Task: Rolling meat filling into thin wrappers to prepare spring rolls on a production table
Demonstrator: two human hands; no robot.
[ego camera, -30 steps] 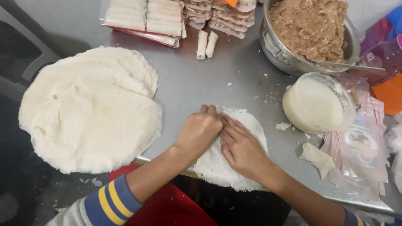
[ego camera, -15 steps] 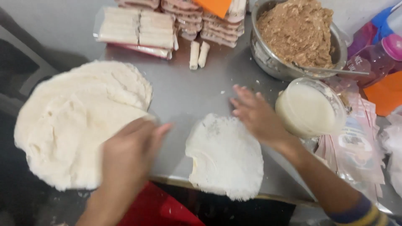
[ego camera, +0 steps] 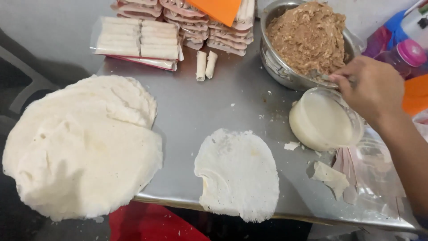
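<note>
A single thin white wrapper sheet lies flat at the front edge of the steel table. My right hand reaches over a clear bowl of white paste and grips the handle of a spoon resting in a steel bowl of brown minced filling. My left hand is out of view. A big stack of white wrappers sits at the left, hanging over the table edge.
Two finished rolls lie in the middle back. Packs of rolled wrappers and stacked rolls sit at the back, under an orange card. Wrapper scraps and plastic bags lie right; coloured containers stand far right.
Both hands left the single wrapper. My right hand moved up and right to the spoon in the filling bowl. My left hand drew back and went out of view.
</note>
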